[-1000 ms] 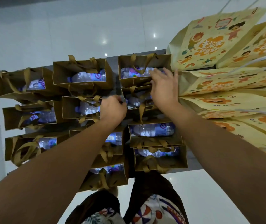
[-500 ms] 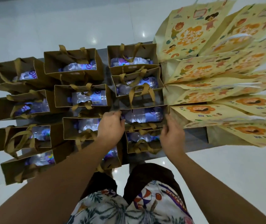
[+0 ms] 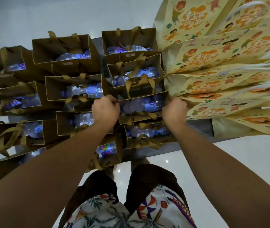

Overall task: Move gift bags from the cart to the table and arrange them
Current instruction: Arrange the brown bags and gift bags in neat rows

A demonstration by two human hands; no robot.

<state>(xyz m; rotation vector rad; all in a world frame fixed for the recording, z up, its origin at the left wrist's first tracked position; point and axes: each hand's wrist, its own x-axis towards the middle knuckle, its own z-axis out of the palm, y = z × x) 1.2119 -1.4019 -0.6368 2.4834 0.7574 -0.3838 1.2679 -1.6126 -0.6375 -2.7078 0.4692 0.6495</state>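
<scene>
Brown gift bag (image 3: 140, 104), third in right column on desk (image 3: 198, 127): left hand (image 3: 105, 109) and right hand (image 3: 174, 110) grip its side edges. Risk: shifting it snags neighbouring handles, topples yellow printed bags (image 3: 221, 83) touching alongside.

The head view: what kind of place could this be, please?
Probably an indoor hall or room where event gifts are prepared. A grey table stands on a glossy white tiled floor, crowded with brown gift bags holding water bottles, beside yellow cartoon-printed bags.
</scene>
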